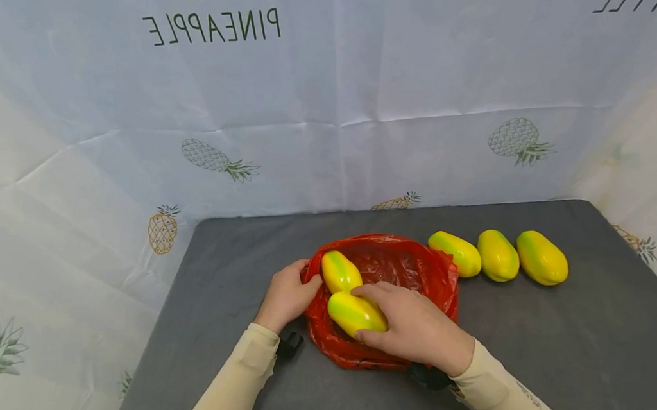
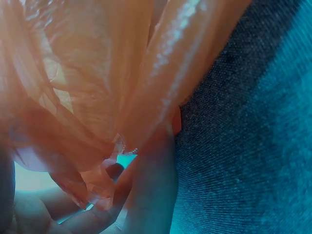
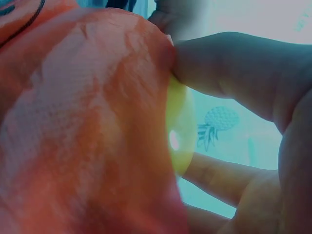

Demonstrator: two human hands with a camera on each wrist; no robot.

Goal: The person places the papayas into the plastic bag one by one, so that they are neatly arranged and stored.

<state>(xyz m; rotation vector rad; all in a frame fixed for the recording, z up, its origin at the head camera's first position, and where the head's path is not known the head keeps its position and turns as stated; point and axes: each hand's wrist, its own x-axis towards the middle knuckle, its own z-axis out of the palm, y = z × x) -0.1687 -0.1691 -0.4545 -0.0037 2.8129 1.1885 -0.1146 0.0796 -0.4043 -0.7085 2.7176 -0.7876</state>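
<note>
A red plastic bag (image 1: 443, 286) stands on the dark table with its mouth spread wide. My left hand (image 1: 287, 296) pinches the bag's left rim; its fingers (image 2: 152, 190) show around the thin film in the left wrist view. Over the bag's opening, my right hand (image 1: 416, 323) grips a shiny yellow-green papaya (image 1: 354, 313) between thumb and fingers. In the right wrist view, the bag's wall covers much of this papaya (image 3: 181, 126). Another papaya (image 1: 339, 272) lies in the bag at the left, just behind the held one.
Three more papayas stand in a row right of the bag: one close to its rim (image 1: 456, 254), a middle papaya (image 1: 498, 256) and a right-hand papaya (image 1: 543, 257). A white cloth (image 1: 319, 90) printed with pineapples hangs behind the dark grey table (image 1: 577, 346).
</note>
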